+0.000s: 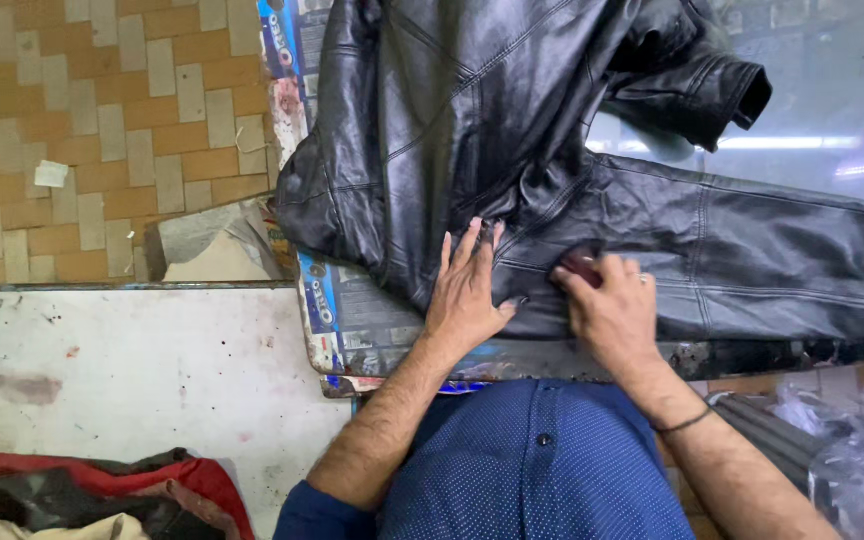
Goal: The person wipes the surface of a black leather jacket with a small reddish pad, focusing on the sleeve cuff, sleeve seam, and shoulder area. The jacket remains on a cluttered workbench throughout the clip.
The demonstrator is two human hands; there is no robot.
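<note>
Your left hand (467, 290) is spread flat, palm down, fingers straight, pressing on the black leather jacket (512, 130) and gripping nothing. Your right hand (607, 305) sits just at 3 o'clock of it, fingers curled and pinching a small fold of the leather. The jacket lies spread over the tabletop (372, 330), running from 12 o'clock out to 3 o'clock, one sleeve cuff (747, 95) up around 1 o'clock. A heap of red cloth (102, 485) sits down at 8 o'clock.
</note>
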